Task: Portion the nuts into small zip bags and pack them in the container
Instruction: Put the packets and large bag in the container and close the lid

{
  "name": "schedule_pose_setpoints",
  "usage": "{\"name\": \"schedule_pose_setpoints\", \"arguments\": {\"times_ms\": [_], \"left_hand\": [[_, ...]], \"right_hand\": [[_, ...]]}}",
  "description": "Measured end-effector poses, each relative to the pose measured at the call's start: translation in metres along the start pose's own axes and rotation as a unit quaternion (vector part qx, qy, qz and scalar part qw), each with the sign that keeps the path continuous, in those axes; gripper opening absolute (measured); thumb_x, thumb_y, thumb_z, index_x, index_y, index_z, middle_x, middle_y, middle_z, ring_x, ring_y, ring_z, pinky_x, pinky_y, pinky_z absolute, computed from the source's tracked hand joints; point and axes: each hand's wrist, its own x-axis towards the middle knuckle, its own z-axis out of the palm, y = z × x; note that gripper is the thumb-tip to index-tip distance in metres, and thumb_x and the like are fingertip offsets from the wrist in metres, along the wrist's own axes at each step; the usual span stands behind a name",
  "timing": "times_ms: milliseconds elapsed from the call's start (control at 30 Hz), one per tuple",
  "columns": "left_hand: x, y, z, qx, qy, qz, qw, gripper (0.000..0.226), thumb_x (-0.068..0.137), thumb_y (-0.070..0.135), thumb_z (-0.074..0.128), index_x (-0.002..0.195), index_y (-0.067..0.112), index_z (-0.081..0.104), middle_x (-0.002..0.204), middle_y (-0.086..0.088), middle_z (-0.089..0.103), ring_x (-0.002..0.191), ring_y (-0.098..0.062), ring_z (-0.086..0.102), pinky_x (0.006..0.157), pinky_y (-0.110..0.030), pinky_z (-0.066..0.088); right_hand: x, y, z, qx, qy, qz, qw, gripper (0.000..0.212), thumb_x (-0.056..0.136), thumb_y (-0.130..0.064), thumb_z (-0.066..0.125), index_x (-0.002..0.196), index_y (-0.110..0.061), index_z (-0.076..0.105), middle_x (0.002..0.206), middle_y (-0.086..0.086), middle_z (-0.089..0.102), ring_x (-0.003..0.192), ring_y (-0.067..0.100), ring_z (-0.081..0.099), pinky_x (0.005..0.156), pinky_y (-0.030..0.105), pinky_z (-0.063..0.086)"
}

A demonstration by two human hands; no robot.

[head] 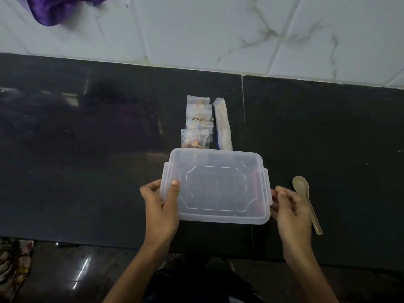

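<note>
- Both hands sit at the near end of the clear container [215,186], one on each short side; its lid looks seated on top.
- Left hand [160,207] grips the left edge, thumb pressed on the lid and fingers curled under the rim.
- Right hand [288,209] has its fingertips [278,194] at the right side clasp, loosely bent; whether it pinches the clasp, I cannot tell.
- Container's long axis runs left to right across the dark counter [87,171].
- Four filled zip bags [197,125] lie in a row just beyond its far edge, nearer the left hand, with a rolled packet [223,125] beside them.
- A spoon [306,200] lies just right of the right hand.
</note>
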Motion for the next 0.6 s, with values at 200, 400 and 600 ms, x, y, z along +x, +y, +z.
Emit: {"name": "schedule_pose_setpoints", "arguments": {"times_ms": [200,400,600], "left_hand": [[0.004,0.002,-0.005,-0.017,-0.018,-0.056,0.998,0.027,0.095,0.033,0.046,0.111,0.014,0.037,0.099,0.0,0.05,0.085,-0.015,0.058,0.067,-0.031,0.051],[0.008,0.004,-0.011,-0.107,-0.03,-0.098,0.989,0.02,0.1,0.027,0.036,0.094,0.013,0.049,0.092,-0.009,0.06,0.076,-0.021,0.062,0.067,-0.035,0.049],[0.009,0.002,-0.01,-0.109,-0.036,-0.08,0.99,0.027,0.1,0.022,0.034,0.08,0.012,0.049,0.074,-0.002,0.057,0.058,-0.008,0.06,0.06,-0.03,0.046]], "right_hand": [[0.002,-0.008,-0.005,0.015,-0.081,0.077,0.994,0.018,0.093,-0.024,0.053,0.101,-0.011,0.063,0.093,0.005,0.072,0.088,0.018,0.069,0.081,0.036,0.053],[0.011,-0.018,-0.017,0.114,-0.139,0.168,0.969,0.025,0.094,-0.013,0.051,0.114,0.0,0.058,0.105,0.015,0.069,0.098,0.026,0.067,0.085,0.041,0.052],[0.015,-0.024,-0.024,0.151,-0.18,0.188,0.954,0.025,0.094,-0.007,0.047,0.116,0.0,0.057,0.103,0.016,0.07,0.092,0.025,0.07,0.078,0.04,0.057]]}}
